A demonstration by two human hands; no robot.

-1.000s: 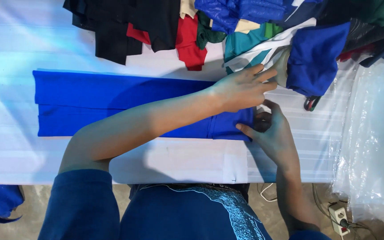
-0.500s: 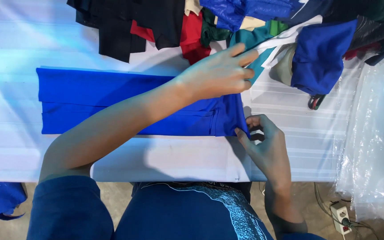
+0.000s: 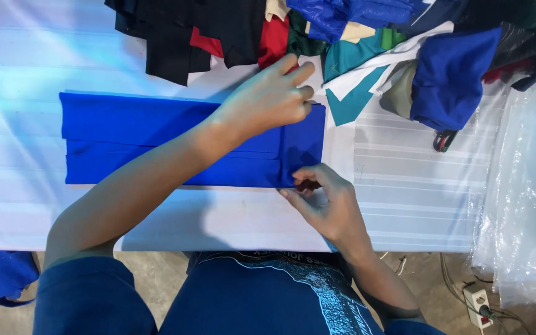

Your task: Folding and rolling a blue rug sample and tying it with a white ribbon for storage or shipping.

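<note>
A royal-blue garment, folded into a long strip, lies across the white table. My left hand reaches over it and presses on its right end near the far corner, fingers curled on the cloth. Lower down, my right hand pinches the near right corner of the same blue garment between thumb and fingers.
A heap of clothes in black, red, teal, white and blue lines the table's far edge. Clear plastic bags lie at the right. Below the table are a white power strip and blue cloth at the left.
The view has shifted, so the garment sits further left in the frame. My left hand stays on the strip's right end, and my right hand has closed on the near corner.
</note>
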